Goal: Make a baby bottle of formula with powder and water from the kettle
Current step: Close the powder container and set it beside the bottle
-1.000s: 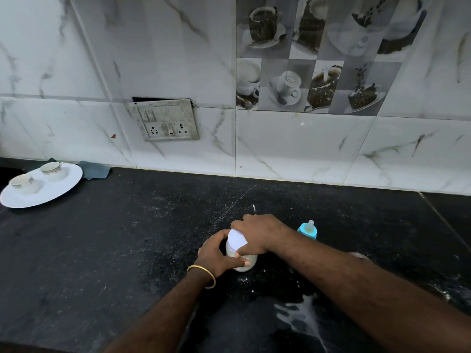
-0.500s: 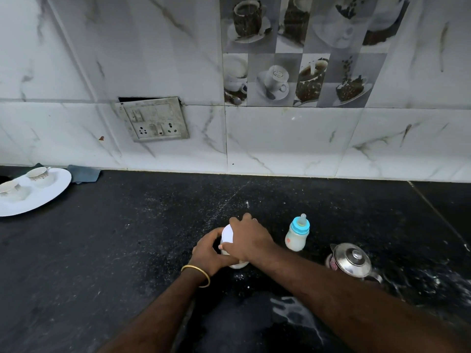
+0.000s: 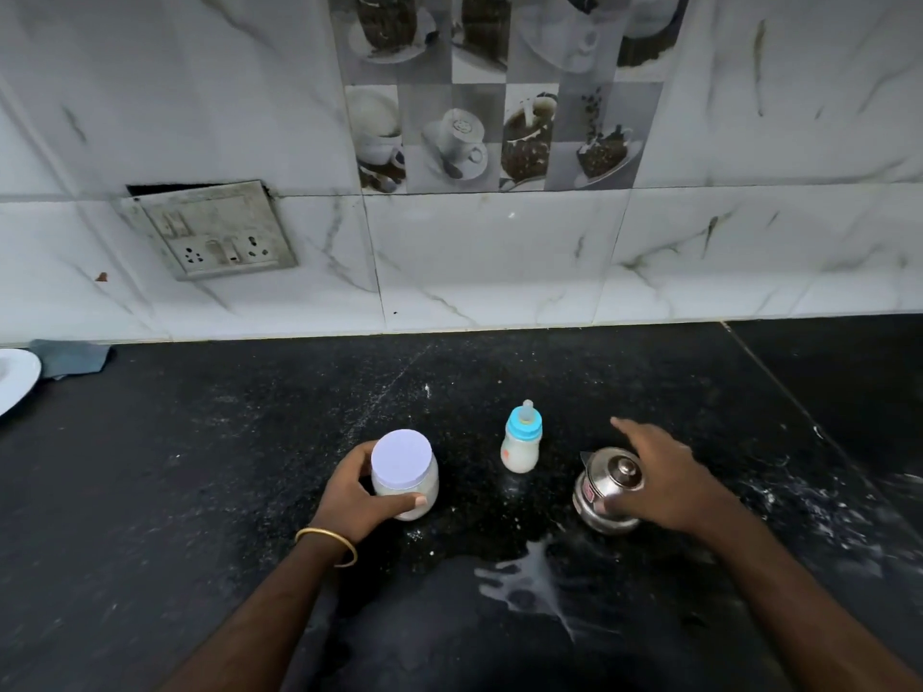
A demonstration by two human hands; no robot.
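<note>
Bare counter lies open leftward; jar, bottle and kettle crowd the middle

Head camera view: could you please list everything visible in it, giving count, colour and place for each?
Powder jar: one, clear with a white lid, centre of the counter, lid on.
Baby bottle: one, clear with a blue collar and teat, upright between jar and kettle, holding white liquid.
Kettle: one, shiny steel, right of the bottle, lid on.
Spill: one, milky white, on the counter in front of the kettle.
Counter: one, black stone, dusted with white specks.
Plate: one, white, far left edge, partly cut off.
Cloth: one, grey-blue, beside the plate at the wall.
Switch panel: one, grey, on the marble-tiled wall.
Bangle: one, gold, on the left wrist.
Left hand: gripping the jar.
Right hand: open, fingers spread at the kettle.
</note>
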